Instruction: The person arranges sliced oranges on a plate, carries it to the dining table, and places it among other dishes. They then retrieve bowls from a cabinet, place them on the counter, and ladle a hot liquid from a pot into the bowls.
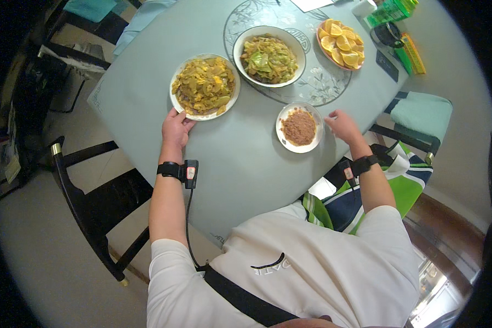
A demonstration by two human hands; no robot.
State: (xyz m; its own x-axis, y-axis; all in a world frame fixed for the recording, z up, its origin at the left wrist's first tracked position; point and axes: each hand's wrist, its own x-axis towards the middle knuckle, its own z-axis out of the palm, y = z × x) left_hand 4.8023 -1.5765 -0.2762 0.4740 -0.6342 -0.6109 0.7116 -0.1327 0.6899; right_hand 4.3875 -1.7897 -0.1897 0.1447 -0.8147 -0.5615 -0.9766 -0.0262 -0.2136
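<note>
Standing at the left, a black wooden chair with metal-capped ends [106, 205] was set beside the pale grey-green table [229, 169]. On the table's left part, a round white plate [205, 117] heaped with yellow and olive-coloured cooked food [203, 85] was held at its near left edge by the left hand [176, 129]; the thumb was laid at the rim, while the other fingers were partly hidden by the plate. Just right of it and farther off, a deep white bowl with a dark rim [300, 52] was filled with green cooked leaves [265, 59] and placed partly over a round glass panel with a floral pattern [333, 87]. Nearer and to the right, a small round white plate [279, 129] was topped with brown minced food [299, 127]. Just to its right, the right hand [343, 127] was held with curled fingers, well apart from the left; whether the plate was touched could not be told. At the far right, orange wedges [341, 44] were piled on a reddish-rimmed plate [349, 68].
</note>
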